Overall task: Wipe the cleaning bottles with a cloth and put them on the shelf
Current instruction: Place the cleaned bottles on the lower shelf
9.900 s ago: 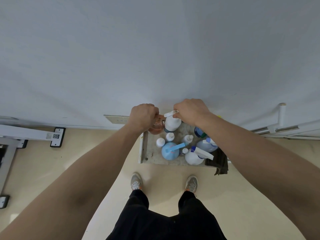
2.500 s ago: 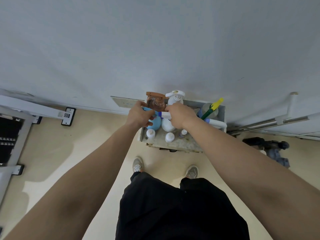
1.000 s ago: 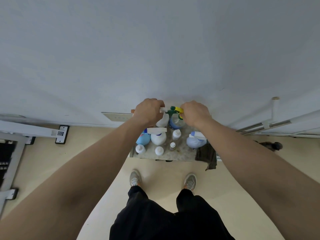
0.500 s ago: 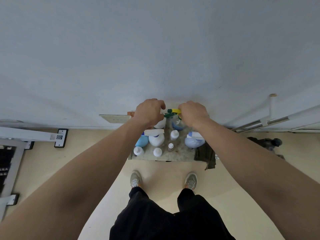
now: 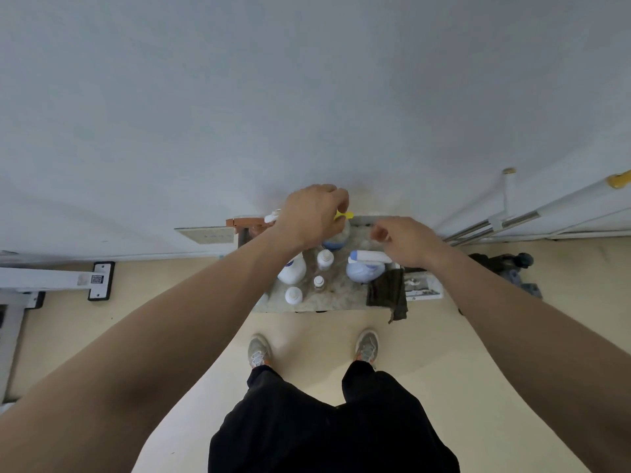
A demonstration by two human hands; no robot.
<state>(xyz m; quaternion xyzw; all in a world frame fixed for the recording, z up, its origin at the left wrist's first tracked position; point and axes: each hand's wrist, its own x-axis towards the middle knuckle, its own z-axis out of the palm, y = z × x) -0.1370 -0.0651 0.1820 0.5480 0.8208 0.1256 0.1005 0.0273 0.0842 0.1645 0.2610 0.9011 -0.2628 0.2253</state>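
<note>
A low stone shelf [image 5: 341,300] stands against the wall with several cleaning bottles on it. My left hand [image 5: 312,213] grips the head of a clear spray bottle [image 5: 336,240] with a yellow nozzle at the back of the shelf. My right hand [image 5: 403,238] hovers loosely curled and holds nothing, just above a pale blue spray bottle [image 5: 363,271]. A white bottle [image 5: 293,270], two small white bottles [image 5: 325,259] [image 5: 293,296] and a tiny one [image 5: 319,282] stand in front. A brown pump bottle [image 5: 246,224] shows behind my left wrist. A dark cloth [image 5: 387,292] hangs over the front right edge.
White poles [image 5: 512,221] lean on the wall at the right, and a dark object [image 5: 505,264] lies on the floor below them. A white metal frame [image 5: 51,278] is on the left. A printed sheet [image 5: 423,289] sits beside the cloth. My feet [image 5: 259,346] stand close to the shelf.
My right hand has come off the yellow-nozzle spray head and drawn back to the right. My left hand has shifted right and closed over that spray head.
</note>
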